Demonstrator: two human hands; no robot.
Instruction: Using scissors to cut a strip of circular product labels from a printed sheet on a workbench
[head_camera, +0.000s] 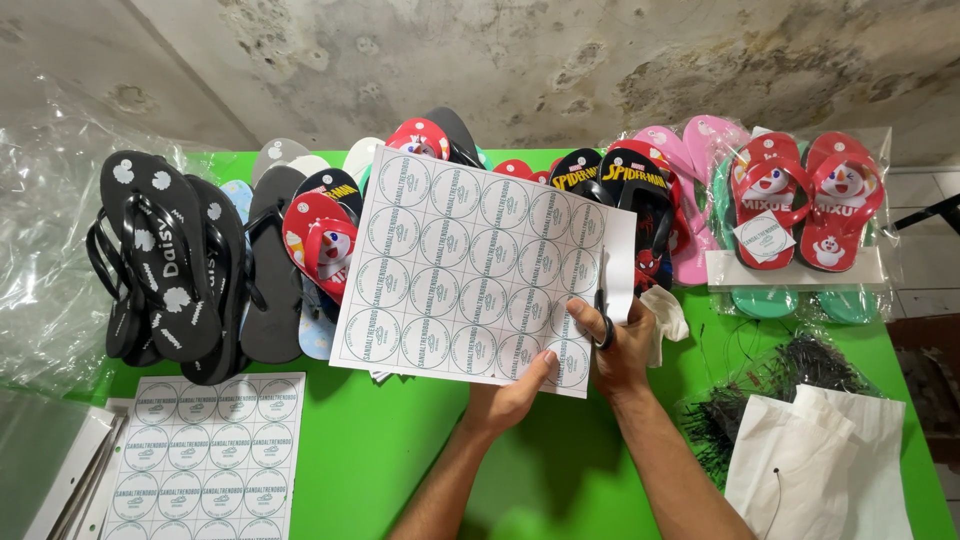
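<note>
Left hand pinches the white label sheet; right hand apparently grips scissors.

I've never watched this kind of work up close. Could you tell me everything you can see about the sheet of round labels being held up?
The sheet is white paper printed with a grid of round green-ringed labels. It is held above the green table, tilted, in front of rows of flip-flops. The left hand grips its bottom edge. The right hand works scissors up its right side, where a narrow strip is parting. It looks flat and unwrinkled.
</note>
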